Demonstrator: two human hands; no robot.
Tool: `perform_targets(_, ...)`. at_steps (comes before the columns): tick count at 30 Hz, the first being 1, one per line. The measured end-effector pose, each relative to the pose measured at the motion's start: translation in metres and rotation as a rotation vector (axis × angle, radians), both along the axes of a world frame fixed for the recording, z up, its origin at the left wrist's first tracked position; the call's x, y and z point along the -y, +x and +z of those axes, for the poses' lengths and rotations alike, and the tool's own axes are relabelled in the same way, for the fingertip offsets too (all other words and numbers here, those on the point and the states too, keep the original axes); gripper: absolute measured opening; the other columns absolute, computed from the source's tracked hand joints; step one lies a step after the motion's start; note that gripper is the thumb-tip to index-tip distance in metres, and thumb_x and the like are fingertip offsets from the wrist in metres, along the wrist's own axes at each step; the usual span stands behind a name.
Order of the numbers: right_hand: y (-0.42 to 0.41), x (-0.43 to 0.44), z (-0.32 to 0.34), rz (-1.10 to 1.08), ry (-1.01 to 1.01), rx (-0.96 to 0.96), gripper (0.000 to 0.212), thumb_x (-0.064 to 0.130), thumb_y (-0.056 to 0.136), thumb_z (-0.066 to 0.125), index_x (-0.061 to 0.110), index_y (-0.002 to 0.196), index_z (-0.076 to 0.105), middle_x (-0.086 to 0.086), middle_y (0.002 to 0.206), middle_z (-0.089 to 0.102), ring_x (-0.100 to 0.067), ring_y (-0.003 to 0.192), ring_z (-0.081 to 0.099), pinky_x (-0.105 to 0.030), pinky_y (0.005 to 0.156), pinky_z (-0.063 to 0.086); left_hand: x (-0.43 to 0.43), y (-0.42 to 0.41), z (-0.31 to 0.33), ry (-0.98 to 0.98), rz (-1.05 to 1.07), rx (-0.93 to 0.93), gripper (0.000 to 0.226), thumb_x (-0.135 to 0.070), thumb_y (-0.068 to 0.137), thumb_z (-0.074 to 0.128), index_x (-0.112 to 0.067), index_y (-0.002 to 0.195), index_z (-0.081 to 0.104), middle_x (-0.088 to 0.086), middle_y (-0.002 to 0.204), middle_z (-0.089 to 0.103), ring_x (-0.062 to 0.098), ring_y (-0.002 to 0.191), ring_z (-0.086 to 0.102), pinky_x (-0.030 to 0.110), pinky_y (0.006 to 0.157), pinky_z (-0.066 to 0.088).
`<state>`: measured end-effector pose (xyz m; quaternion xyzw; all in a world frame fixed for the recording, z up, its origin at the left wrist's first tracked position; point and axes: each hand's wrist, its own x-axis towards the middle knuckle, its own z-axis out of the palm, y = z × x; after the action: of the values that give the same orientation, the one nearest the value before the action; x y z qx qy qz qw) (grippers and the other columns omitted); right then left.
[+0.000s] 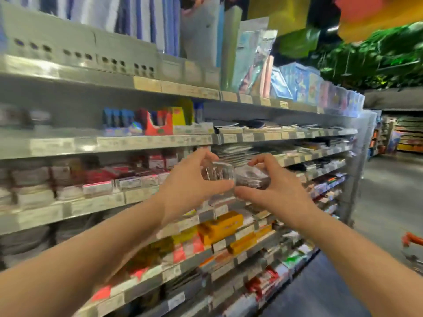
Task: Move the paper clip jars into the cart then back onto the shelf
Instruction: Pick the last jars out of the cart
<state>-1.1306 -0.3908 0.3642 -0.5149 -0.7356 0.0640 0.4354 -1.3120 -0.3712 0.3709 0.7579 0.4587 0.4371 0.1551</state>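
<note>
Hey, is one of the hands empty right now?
No, the left hand grips one clear jar and the right hand grips a second jar.

Looks like a shop to me, stationery aisle of a supermarket I'd say. Long grey shelving (91,106) runs from near left to far right, with price labels (230,96) all along the shelf edges. Folders (206,30) stand on the top tier and small boxed goods (219,227) pack the lower ones. More stocked racks (409,136) sit far right across the aisle floor (389,191).
</note>
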Motion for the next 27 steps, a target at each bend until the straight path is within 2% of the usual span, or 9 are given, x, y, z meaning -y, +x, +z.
perform_targets(4,-0.075,-0.062,0.015,0.093,0.036,-0.005,0.05,0.051,0.066,0.072,0.037,0.105,0.044,0.019,0.096,0.057,-0.003,0.077,0.06,-0.027,0.07,0.053,-0.042,-0.074,0.017,0.033,0.102,0.022,0.047,-0.043,0.067,0.076,-0.035,0.104,0.05,-0.013,0.105,0.05,0.01,0.096,0.054,0.026,0.079,0.041)
perform_targets(7,-0.126,-0.104,0.025,0.165,0.056,-0.021,0.049,0.052,0.069,0.071,0.037,0.108,0.045,0.019,0.103,0.05,0.004,0.073,0.056,-0.007,0.062,0.044,-0.07,-0.123,0.027,0.065,0.185,-0.021,0.046,-0.046,0.067,0.074,-0.036,0.103,0.048,-0.017,0.098,0.049,0.005,0.089,0.052,0.024,0.071,0.042)
perform_targets(9,-0.158,-0.13,0.03,0.228,0.072,-0.032,0.048,0.051,0.07,0.071,0.036,0.109,0.046,0.022,0.099,0.045,0.009,0.072,0.049,-0.006,0.056,0.04,-0.086,-0.154,0.033,0.085,0.226,-0.044,0.047,-0.051,0.065,0.072,-0.037,0.103,0.047,-0.021,0.094,0.047,0.002,0.085,0.052,0.02,0.069,0.044)
perform_targets(14,-0.225,-0.195,0.045,0.377,0.093,-0.052,0.046,0.053,0.066,0.07,0.036,0.103,0.048,0.014,0.103,0.058,-0.007,0.092,0.059,-0.027,0.075,0.05,-0.123,-0.216,0.049,0.12,0.36,-0.07,0.046,-0.049,0.069,0.072,-0.037,0.106,0.046,-0.023,0.092,0.041,-0.009,0.082,0.045,0.009,0.062,0.034)
perform_targets(16,-0.247,-0.217,0.053,0.431,0.118,-0.055,0.047,0.055,0.064,0.068,0.038,0.102,0.048,0.014,0.101,0.059,-0.005,0.09,0.059,-0.022,0.075,0.049,-0.136,-0.236,0.056,0.142,0.42,-0.089,0.046,-0.051,0.069,0.071,-0.038,0.105,0.045,-0.021,0.094,0.043,-0.006,0.081,0.047,0.012,0.061,0.034)
perform_targets(18,-0.268,-0.236,0.064,0.495,0.139,-0.041,0.047,0.055,0.064,0.067,0.037,0.103,0.048,0.017,0.095,0.058,0.003,0.08,0.058,-0.014,0.064,0.046,-0.147,-0.255,0.063,0.156,0.479,-0.081,0.044,-0.05,0.07,0.071,-0.038,0.105,0.046,-0.02,0.097,0.046,-0.004,0.083,0.048,0.014,0.063,0.037)
perform_targets(21,-0.299,-0.264,0.079,0.623,0.144,-0.034,0.042,0.051,0.066,0.07,0.037,0.1,0.049,0.016,0.092,0.059,0.003,0.076,0.059,-0.015,0.064,0.049,-0.156,-0.278,0.071,0.186,0.562,-0.026,0.043,-0.047,0.07,0.072,-0.036,0.105,0.05,-0.02,0.099,0.048,-0.002,0.083,0.05,0.019,0.07,0.042)
perform_targets(24,-0.33,-0.288,0.09,0.737,0.141,-0.027,0.045,0.055,0.063,0.069,0.038,0.099,0.049,0.015,0.097,0.059,-0.003,0.082,0.059,-0.026,0.069,0.051,-0.16,-0.3,0.079,0.202,0.657,-0.031,0.043,-0.047,0.07,0.072,-0.036,0.106,0.051,-0.016,0.101,0.052,0.003,0.08,0.052,0.023,0.073,0.045)
perform_targets(27,-0.362,-0.304,0.098,0.811,0.172,0.023,0.051,0.059,0.064,0.066,0.038,0.106,0.048,0.02,0.107,0.053,0.003,0.092,0.052,-0.014,0.07,0.041,-0.163,-0.324,0.084,0.187,0.754,-0.075,0.048,-0.049,0.07,0.073,-0.034,0.109,0.05,-0.011,0.109,0.057,0.006,0.094,0.054,0.021,0.081,0.044)
